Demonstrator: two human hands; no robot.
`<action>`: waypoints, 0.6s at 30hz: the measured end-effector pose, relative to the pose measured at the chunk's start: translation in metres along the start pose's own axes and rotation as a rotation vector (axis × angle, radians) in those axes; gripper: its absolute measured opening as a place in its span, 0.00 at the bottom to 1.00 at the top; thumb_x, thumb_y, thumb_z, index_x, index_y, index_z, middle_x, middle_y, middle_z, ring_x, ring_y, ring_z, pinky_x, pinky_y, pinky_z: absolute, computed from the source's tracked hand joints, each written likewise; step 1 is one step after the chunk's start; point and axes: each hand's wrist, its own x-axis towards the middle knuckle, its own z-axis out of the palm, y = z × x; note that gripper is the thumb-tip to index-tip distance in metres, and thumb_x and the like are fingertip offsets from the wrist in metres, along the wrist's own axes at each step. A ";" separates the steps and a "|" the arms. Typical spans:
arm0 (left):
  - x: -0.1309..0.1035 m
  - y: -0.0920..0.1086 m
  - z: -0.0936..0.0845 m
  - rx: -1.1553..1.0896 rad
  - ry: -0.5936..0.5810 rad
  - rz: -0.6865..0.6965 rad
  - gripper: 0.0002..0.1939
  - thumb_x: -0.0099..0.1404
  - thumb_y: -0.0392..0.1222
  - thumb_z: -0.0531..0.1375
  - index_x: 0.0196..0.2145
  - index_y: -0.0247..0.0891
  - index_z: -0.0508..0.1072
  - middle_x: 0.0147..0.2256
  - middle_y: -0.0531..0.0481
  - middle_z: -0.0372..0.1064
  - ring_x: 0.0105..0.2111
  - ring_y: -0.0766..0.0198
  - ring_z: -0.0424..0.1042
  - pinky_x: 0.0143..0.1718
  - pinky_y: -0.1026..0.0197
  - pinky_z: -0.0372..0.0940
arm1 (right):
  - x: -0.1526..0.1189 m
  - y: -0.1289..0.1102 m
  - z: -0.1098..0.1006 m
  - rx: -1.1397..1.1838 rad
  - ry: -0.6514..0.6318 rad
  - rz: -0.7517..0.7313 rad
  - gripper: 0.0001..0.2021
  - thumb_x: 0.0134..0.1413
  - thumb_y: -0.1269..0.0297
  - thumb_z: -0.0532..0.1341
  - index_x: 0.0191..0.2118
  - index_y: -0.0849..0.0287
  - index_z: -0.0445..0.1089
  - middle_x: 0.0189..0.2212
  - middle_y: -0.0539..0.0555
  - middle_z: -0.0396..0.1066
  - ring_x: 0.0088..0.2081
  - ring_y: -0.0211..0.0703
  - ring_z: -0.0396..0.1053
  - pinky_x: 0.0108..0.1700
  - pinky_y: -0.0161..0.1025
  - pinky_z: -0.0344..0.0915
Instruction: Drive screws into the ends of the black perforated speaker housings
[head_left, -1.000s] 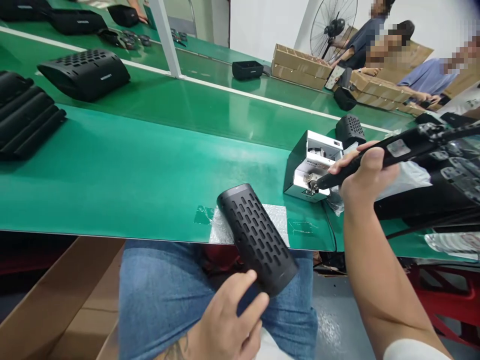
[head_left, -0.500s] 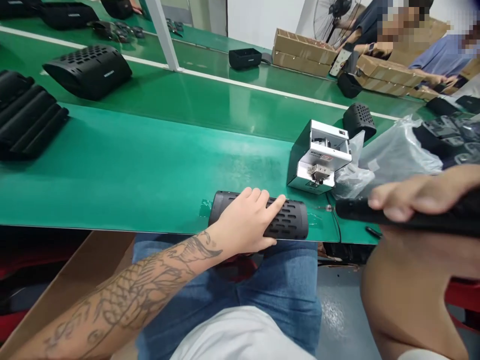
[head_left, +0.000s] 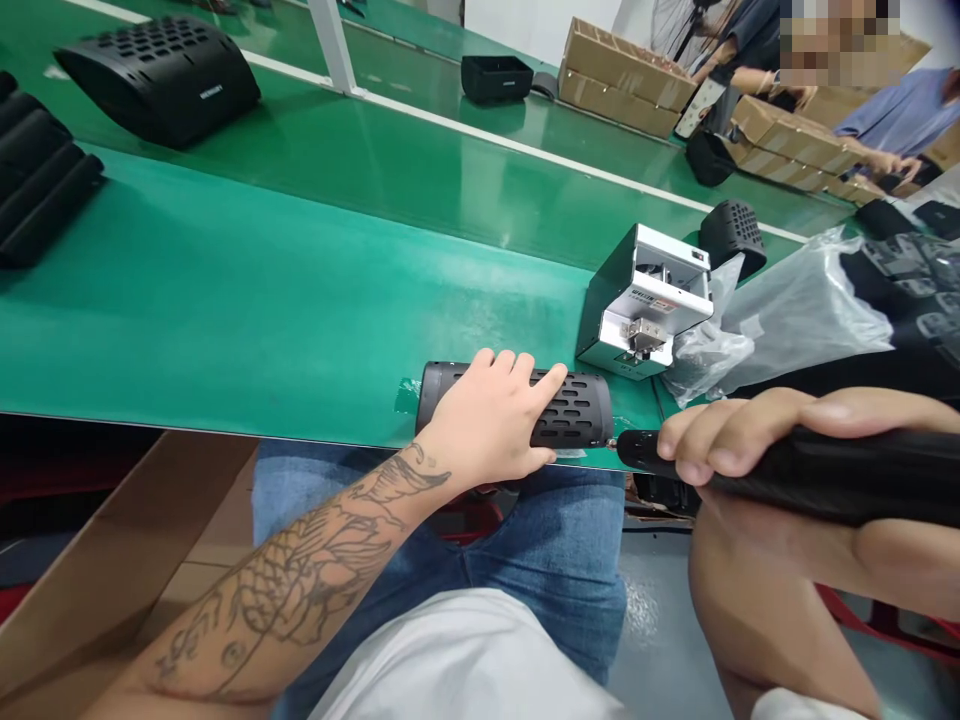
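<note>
A black speaker housing [head_left: 576,410] with slotted holes lies lengthwise at the front edge of the green bench. My left hand [head_left: 495,415] is closed over its middle, fingers across the top and thumb along the near side. My right hand [head_left: 739,440] is wrapped round a black electric screwdriver [head_left: 832,475] held level. The bit reaches the lower right end of the housing; the screw itself is too small to make out. Behind the housing's right end stands a silver and black screw feeder [head_left: 649,305].
Clear plastic bags [head_left: 810,310] lie right of the feeder. More black housings [head_left: 169,85] stand at the far left, with a dark stack [head_left: 37,185] nearer. Cardboard boxes [head_left: 626,80] sit across the bench, near co-workers at the back right. A white post [head_left: 330,45] rises at the back.
My right hand has brought the screwdriver leftward, from beside the feeder to the housing's right end. My left hand keeps its hold. The view has tilted slightly downward.
</note>
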 end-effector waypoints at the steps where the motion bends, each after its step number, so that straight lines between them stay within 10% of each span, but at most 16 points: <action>1: 0.000 0.000 0.000 0.001 0.000 -0.002 0.50 0.62 0.69 0.66 0.72 0.38 0.62 0.50 0.37 0.71 0.49 0.42 0.69 0.52 0.46 0.57 | 0.000 0.003 0.001 0.021 0.003 -0.040 0.15 0.60 0.52 0.71 0.48 0.54 0.81 0.25 0.53 0.74 0.21 0.48 0.72 0.25 0.50 0.74; 18: 0.000 0.001 0.000 0.001 -0.018 -0.012 0.49 0.63 0.67 0.65 0.72 0.36 0.61 0.49 0.36 0.72 0.48 0.41 0.70 0.51 0.46 0.56 | -0.001 0.026 0.003 0.118 -0.124 0.016 0.19 0.59 0.46 0.73 0.45 0.57 0.78 0.25 0.51 0.73 0.21 0.43 0.70 0.26 0.46 0.72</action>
